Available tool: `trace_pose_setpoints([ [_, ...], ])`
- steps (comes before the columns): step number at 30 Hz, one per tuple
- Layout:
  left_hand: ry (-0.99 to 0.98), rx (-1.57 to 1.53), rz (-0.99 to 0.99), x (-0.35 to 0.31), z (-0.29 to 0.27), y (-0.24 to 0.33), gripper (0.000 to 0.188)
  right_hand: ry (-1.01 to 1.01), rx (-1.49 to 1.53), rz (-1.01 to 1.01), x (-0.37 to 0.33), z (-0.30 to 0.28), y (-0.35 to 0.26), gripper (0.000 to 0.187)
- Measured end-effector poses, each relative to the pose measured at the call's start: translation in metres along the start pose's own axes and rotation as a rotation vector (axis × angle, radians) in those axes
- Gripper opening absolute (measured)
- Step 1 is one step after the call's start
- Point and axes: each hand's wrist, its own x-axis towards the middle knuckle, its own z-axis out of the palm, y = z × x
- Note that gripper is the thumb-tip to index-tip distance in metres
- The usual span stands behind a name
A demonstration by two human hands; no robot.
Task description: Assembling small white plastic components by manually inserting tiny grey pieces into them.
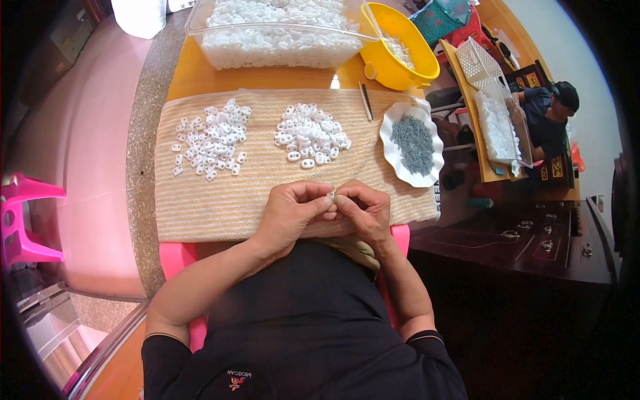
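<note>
Above the near edge of the striped cloth (260, 193), my left hand (285, 215) and my right hand (369, 211) meet fingertip to fingertip. Both are closed in a pinch around a small white plastic piece (332, 195), mostly covered by the fingers. Just beyond them lies a heap of white oval plastic pieces with two holes (310, 132). Further left spreads a looser heap of white plastic pieces with holes (212, 140). To the right, a white scalloped dish (389, 148) holds many tiny grey parts that look like springs (415, 145).
A clear bin (283, 57) full of white pieces stands at the back, beside a yellow basin (430, 69). A dark pen-like stick (366, 101) lies before the basin. At the right, another person (543, 120) sits by a clear tray (500, 130). A pink stool (30, 220) is left.
</note>
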Motion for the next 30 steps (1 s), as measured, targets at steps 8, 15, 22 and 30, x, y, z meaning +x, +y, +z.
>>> trace_pose_setpoints([
  [8, 0.006, 0.072, 0.049, -0.001, 0.002, -0.002, 0.017, -0.065, 0.035, -0.007, 0.002, -0.004, 0.002, 0.009],
  [15, -0.003, 0.034, 0.04, -0.001, 0.002, -0.001, 0.017, -0.05, 0.194, 0.114, 0.002, -0.005, 0.006, 0.01],
  [22, 0.004, -0.049, -0.002, 0.001, 0.002, 0.001, 0.016, -0.041, 0.249, 0.102, 0.002, -0.006, 0.008, 0.012],
  [30, 0.002, -0.08, -0.014, 0.001, 0.001, 0.002, 0.016, -0.028, 0.223, 0.094, 0.003, -0.006, 0.008, 0.012],
])
